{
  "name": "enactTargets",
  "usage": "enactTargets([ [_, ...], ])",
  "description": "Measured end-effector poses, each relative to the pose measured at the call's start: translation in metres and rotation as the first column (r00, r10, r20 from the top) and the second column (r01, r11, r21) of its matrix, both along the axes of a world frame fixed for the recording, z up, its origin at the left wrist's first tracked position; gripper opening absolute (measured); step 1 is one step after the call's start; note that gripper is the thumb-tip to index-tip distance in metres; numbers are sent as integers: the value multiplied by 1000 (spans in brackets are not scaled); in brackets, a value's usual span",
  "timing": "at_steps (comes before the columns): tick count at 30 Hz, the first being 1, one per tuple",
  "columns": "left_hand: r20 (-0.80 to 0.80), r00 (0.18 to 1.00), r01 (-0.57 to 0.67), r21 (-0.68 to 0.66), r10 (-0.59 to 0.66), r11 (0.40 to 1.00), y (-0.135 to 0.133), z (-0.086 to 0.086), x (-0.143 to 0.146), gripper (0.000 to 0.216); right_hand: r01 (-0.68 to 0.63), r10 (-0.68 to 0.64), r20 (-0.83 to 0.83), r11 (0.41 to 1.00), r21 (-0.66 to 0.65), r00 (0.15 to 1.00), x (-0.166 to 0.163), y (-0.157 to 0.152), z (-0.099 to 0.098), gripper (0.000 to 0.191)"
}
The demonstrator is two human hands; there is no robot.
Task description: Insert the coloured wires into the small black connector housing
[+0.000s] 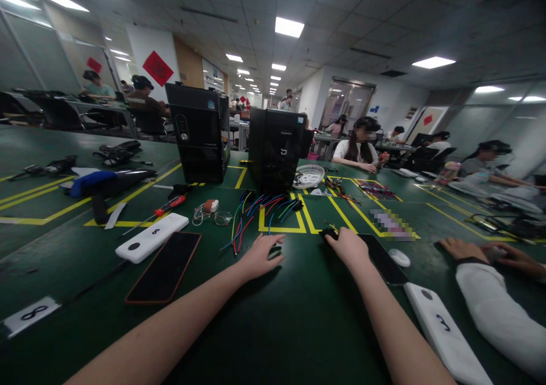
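Observation:
My left hand rests on the green table with its fingers apart, just below a bunch of coloured wires. Something small and dark shows in the gap between its thumb and forefinger; I cannot tell what. Farther right, the fingers of my right hand are closed at a small black piece with thin wire ends showing. My fingers partly hide this piece. Red, blue, green and black wires lie fanned out beyond my hands, within and around the yellow tape lines.
Two black computer towers stand at the back. Left lie a phone, a white power bank, a red screwdriver and glasses. Right are another phone, a white mouse and a co-worker's white sleeve.

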State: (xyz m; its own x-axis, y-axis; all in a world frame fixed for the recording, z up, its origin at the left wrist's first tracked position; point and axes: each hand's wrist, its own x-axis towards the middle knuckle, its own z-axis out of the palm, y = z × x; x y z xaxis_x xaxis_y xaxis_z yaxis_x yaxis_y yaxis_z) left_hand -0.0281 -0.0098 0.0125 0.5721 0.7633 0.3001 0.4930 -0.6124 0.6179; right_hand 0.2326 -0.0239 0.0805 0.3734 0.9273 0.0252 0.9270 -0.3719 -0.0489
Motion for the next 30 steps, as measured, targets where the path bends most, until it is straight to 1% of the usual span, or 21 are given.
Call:
enactTargets([
  [3, -7, 1000, 5, -4, -5, 1000, 0, 0, 0, 54, 115, -117, -41, 992, -54, 992, 33, 6, -2, 50],
  [6, -17, 1000, -1, 3, 1, 1000, 0, 1, 1, 54, 170, -177, -65, 981, -92, 982, 53, 9, -9, 53],
  [9, -13, 1000, 4, 22, -4, 1000, -1, 3, 1, 52, 185, -194, -84, 977, -110, 977, 62, 12, -16, 54],
  [12, -18, 1000, 16, 36, -15, 999, -2, 4, 0, 48, 172, -185, -116, 978, -114, 976, 70, 15, -19, 62],
  [14, -39, 999, 30, 47, -28, 998, -1, 3, 0, 42, 177, -187, -124, 981, -83, 975, 78, 17, -18, 66],
  [16, -62, 997, 47, 57, -43, 997, -1, 3, 0, 38, 187, -190, -113, 982, -31, 975, 87, 19, -17, 60],
  [19, -78, 996, 56, 54, -52, 997, -1, 4, 0, 37, 161, -158, -90, 986, 34, 983, 97, 22, -17, 43],
  [21, -82, 995, 54, 49, -50, 997, -2, 5, 0, 36, 126, -120, -88, 990, 63, 989, 99, 22, -17, 38],
  [27, -83, 995, 68, 72, -62, 995, -1, 4, 0, 32, 27, -9, -109, 986, 163, 994, 92, 22, -17, 33],
  [30, -89, 994, 68, 76, -62, 995, -1, 3, -1, 31, -24, 52, -185, 988, 152, 981, 89, 21, -17, 34],
])
